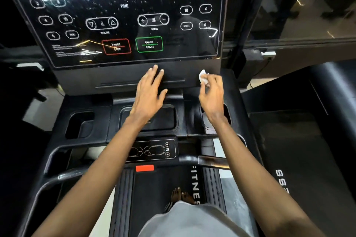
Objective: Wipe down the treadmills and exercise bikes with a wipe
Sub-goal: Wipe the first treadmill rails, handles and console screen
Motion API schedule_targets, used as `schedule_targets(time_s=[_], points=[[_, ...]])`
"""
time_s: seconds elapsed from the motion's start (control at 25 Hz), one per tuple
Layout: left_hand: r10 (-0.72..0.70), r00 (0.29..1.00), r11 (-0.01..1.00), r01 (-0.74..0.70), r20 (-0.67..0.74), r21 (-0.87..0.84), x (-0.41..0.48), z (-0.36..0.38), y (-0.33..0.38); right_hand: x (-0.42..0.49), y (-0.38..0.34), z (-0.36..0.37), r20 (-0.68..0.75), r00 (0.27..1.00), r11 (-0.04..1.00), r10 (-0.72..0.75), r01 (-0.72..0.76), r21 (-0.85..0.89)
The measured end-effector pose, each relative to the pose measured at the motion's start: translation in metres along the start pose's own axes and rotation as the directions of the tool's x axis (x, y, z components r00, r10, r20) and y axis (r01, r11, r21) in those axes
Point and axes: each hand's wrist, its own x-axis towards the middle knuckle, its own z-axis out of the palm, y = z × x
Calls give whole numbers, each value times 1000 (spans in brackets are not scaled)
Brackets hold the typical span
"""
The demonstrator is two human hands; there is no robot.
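I stand on a black treadmill whose glossy console panel fills the top of the head view, speckled with droplets and printed with speed, incline and start/stop buttons. My right hand pinches a small crumpled white wipe against the matte ledge just under the panel's lower right corner. My left hand reaches forward with straight spread fingers, its fingertips touching the same ledge below the QUICK START button.
Below my hands lie a central tray and two cup holders. A small control strip, a red tab and curved handlebars come nearer. A second treadmill's belt lies to the right.
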Motion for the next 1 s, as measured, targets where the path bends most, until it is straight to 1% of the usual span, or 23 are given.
schedule_targets(time_s=[0.08,0.16,0.2,0.24,0.32,0.36,0.48,0.52,0.56,0.64,0.68,0.8,0.84,0.96,1.0], points=[[8,998,995,-14,57,102,8,2,-5,3,-6,15,70,995,996,-69,73,-59],[-16,993,985,-4,116,173,11,5,-11,-5,-10,23,187,964,970,-188,213,-119],[-20,992,981,-4,124,193,12,5,-14,-7,-7,25,208,953,954,-223,257,-155],[-21,993,979,-4,118,206,13,5,-17,-6,-3,23,178,960,950,-216,249,-190],[-25,995,978,5,93,208,19,0,-21,-1,-2,19,67,990,964,-125,137,-229],[-24,996,980,6,89,197,23,-4,-23,0,-3,19,56,992,964,-113,123,-235],[33,994,983,-51,100,177,31,-13,-29,-9,-9,28,177,961,939,-213,251,-233],[53,993,979,-72,103,191,32,-14,-31,-10,-8,28,185,960,938,-210,251,-237],[65,992,974,-86,106,211,33,-16,-33,-8,-6,28,153,975,950,-162,196,-241],[69,994,964,-88,83,250,37,-17,-35,-6,-6,28,70,997,973,-12,27,-230],[70,996,959,-84,59,270,40,-19,-35,-8,-8,30,79,997,973,9,9,-232],[126,991,952,-131,36,276,62,-28,-29,-16,-12,36,179,981,957,-78,124,-261],[151,988,952,-155,37,265,70,-30,-26,-15,-12,35,162,984,953,-75,119,-278],[233,971,938,-238,49,251,92,-36,-19,-7,-15,34,-12,1000,954,19,-22,-299],[259,965,929,-263,50,259,99,-39,-17,-5,-19,35,-35,999,955,16,-25,-294]])
